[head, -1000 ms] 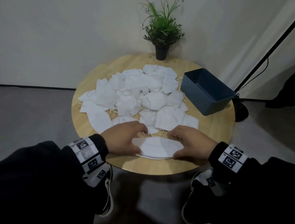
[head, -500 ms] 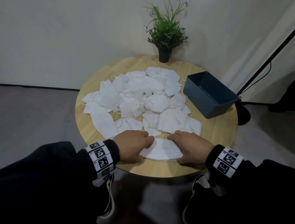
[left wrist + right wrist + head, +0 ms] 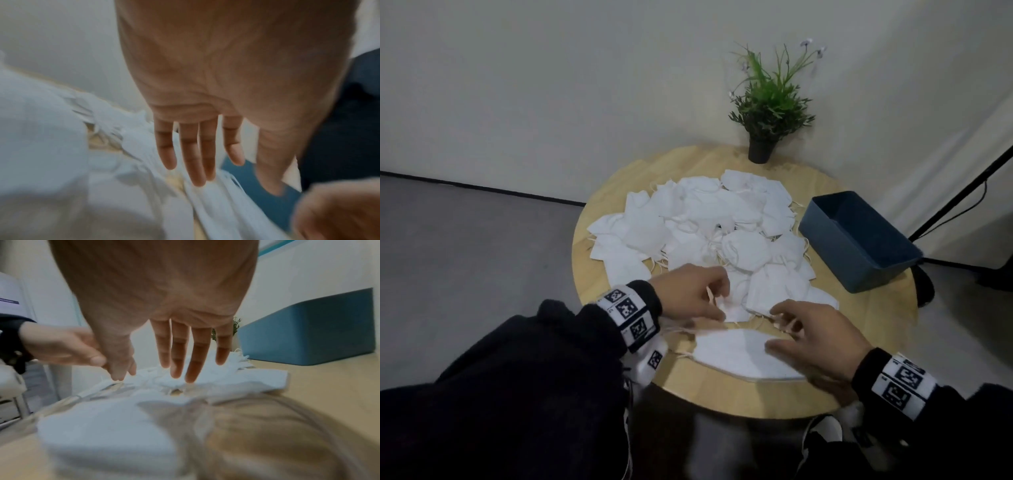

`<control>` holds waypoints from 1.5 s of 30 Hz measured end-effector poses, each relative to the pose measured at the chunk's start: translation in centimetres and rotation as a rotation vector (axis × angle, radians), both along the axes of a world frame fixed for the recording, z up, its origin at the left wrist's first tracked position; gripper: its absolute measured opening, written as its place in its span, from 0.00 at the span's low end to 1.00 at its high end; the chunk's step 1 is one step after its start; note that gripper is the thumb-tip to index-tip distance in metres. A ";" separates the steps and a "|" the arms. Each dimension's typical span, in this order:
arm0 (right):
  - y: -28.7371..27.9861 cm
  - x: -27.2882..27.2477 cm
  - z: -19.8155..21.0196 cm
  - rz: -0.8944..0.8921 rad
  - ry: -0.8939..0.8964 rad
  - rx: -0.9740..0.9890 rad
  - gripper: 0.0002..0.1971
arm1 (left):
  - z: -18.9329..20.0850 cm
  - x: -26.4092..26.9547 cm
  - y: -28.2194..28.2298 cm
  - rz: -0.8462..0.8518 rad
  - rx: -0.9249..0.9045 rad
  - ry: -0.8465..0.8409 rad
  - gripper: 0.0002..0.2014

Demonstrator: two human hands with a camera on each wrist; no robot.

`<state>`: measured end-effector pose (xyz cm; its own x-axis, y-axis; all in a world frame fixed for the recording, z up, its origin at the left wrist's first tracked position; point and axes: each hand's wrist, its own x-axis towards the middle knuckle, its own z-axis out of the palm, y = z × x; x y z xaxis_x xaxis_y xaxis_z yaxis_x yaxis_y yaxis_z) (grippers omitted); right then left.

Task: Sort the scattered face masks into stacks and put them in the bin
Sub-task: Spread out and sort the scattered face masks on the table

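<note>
Since a second ago both hands have lifted off the near stack [image 3: 743, 354], which they then pressed from either side; it lies flat at the table's near edge, uncovered on top. The left hand [image 3: 690, 296] has moved forward to the near edge of the heap of masks [image 3: 709, 226], its fingers [image 3: 197, 155] straight and loosely spread over the white fabric in its wrist view, gripping nothing plainly; in the head view an ear loop runs past its thumb, and whether it is pinched cannot be told. The right hand [image 3: 822, 346] has drawn back a little and hovers over the stack's right end, fingers [image 3: 179, 353] straight and apart, tips just above the masks, holding nothing. The camera has also swung left, so more floor shows on that side.

The room has a pale wall [image 3: 551, 85] and a grey floor [image 3: 465, 257] with a dark skirting line. The round wooden table [image 3: 866, 329] carries the heap across its middle, masks overlapping with loops sticking out. The blue bin [image 3: 859, 240] stands on the table's right side, near the heap, open side up, and no masks show inside. A potted plant [image 3: 770, 102] stands at the far edge. A black stand [image 3: 962, 198] leans along the wall at right.
</note>
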<state>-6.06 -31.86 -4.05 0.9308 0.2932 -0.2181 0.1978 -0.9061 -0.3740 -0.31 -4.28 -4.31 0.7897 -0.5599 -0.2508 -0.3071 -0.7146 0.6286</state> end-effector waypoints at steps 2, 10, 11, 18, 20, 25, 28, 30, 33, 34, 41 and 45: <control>0.9 2.1 1.1 -0.067 -0.039 0.122 0.13 | 0.9 2.7 1.5 0.218 -0.123 -0.087 0.09; 5.8 17.8 3.4 -0.128 -0.047 0.104 0.07 | 2.1 7.7 6.3 0.545 -0.099 -0.136 0.07; 6.4 19.9 3.2 -0.152 -0.053 0.076 0.08 | 2.0 7.8 6.5 0.542 -0.103 -0.124 0.08; 9.4 28.3 -0.1 -0.257 0.058 -0.271 0.28 | 0.4 8.9 8.5 0.474 -0.025 -0.085 0.16; 9.4 28.6 -1.4 -0.291 0.074 -0.267 0.30 | 0.5 9.7 9.3 0.387 0.094 -0.066 0.22; 7.5 28.7 0.9 -0.470 0.045 0.127 0.21 | 3.8 14.3 10.2 0.105 0.392 -0.061 0.33; 5.2 27.6 4.9 -0.567 0.034 0.475 0.18 | 7.3 18.2 9.4 0.108 0.364 -0.050 0.33; 4.1 26.5 7.8 -0.503 -0.001 0.491 0.11 | 9.5 19.9 7.9 0.135 0.310 -0.113 0.34; 3.5 24.2 11.4 -0.308 -0.014 0.405 0.04 | 12.1 20.3 3.4 0.116 0.124 -0.338 0.39; 3.4 23.7 12.3 -0.228 -0.040 0.367 0.04 | 12.9 19.9 1.8 0.078 0.085 -0.422 0.43; 2.3 22.6 16.1 -0.132 -0.161 0.595 0.03 | 15.2 17.4 -4.6 0.167 0.125 -0.480 0.07; 2.1 24.3 12.2 -0.482 0.167 0.835 0.18 | 12.2 14.7 -1.2 0.474 -0.249 -0.304 0.03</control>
<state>18.28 -29.80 8.11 0.9674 0.0098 -0.2532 -0.2381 -0.3070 -0.9215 14.35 -5.48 7.86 0.9826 -0.1435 0.1177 -0.1837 -0.6603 0.7282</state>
